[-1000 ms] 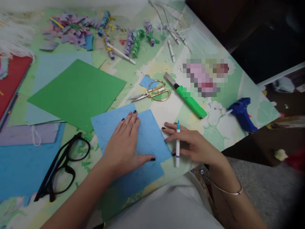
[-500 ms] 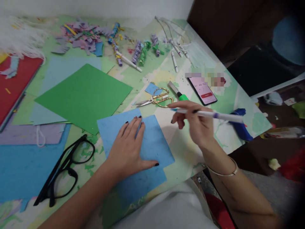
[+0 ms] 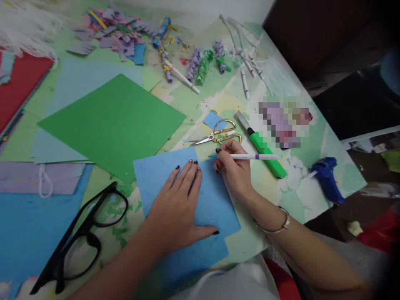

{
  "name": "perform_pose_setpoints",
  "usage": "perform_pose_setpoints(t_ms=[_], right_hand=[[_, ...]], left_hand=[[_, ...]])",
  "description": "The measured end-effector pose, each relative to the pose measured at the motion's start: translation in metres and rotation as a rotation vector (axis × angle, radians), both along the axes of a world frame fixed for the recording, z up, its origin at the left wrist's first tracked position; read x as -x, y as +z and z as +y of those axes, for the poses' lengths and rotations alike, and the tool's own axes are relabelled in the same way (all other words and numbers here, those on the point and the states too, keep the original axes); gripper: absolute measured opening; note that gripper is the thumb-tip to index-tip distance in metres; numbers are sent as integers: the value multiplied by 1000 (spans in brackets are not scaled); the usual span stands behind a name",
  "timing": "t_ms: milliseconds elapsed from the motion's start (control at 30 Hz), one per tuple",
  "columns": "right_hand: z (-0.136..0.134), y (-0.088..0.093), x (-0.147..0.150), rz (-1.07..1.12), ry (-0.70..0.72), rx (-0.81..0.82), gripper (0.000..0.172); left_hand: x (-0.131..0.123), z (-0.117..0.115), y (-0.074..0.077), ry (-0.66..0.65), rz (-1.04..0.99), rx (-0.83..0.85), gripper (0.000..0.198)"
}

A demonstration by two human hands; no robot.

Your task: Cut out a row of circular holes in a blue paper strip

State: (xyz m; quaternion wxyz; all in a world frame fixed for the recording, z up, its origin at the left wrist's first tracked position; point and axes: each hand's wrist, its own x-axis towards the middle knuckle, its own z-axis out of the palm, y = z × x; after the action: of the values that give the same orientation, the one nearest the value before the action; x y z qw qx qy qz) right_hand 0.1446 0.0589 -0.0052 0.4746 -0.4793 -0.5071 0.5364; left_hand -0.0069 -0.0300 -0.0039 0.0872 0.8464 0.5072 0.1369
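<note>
Blue paper (image 3: 215, 200) lies near the table's front edge, with a corner cut out at its top. My left hand (image 3: 178, 204) rests flat on it, fingers stretched out and thumb spread. In my right hand (image 3: 234, 166) is a white felt-tip pen (image 3: 250, 157) with a blue tip, gripped between thumb and fingers. Its tip points left, over the paper's upper right part; whether it touches cannot be made out. Just beyond that hand are gold-handled scissors (image 3: 215, 135) and a small blue paper square (image 3: 214, 120). A green utility knife (image 3: 265, 152) lies to its right.
Black glasses (image 3: 93, 221) lie left of the paper, below a green sheet (image 3: 118, 121). A blue glue gun (image 3: 328, 177) sits near the right edge. Paper scraps (image 3: 115, 33), curled paper rolls (image 3: 204, 66) and white pens (image 3: 244, 83) spread along the back.
My right hand has moved left with the felt-tip pen, from beside the blue paper to its upper right edge, uncovering the utility knife. My left hand stays flat on the paper.
</note>
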Motion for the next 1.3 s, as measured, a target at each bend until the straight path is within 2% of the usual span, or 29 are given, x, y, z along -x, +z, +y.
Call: perform_pose_setpoints(t_ms=[267,633,1300], right_hand=[[-3,0,1,-225,53,-117,16],[0,0,0,-79,71,-47,17],[0,-3,1,-75,71,-100,18]], left_hand=[[0,2,-2,-10,-32,-5,117],[-1,2,-2,0,-30,-8,120],[-4,2,-1,7,-48,-30,117]])
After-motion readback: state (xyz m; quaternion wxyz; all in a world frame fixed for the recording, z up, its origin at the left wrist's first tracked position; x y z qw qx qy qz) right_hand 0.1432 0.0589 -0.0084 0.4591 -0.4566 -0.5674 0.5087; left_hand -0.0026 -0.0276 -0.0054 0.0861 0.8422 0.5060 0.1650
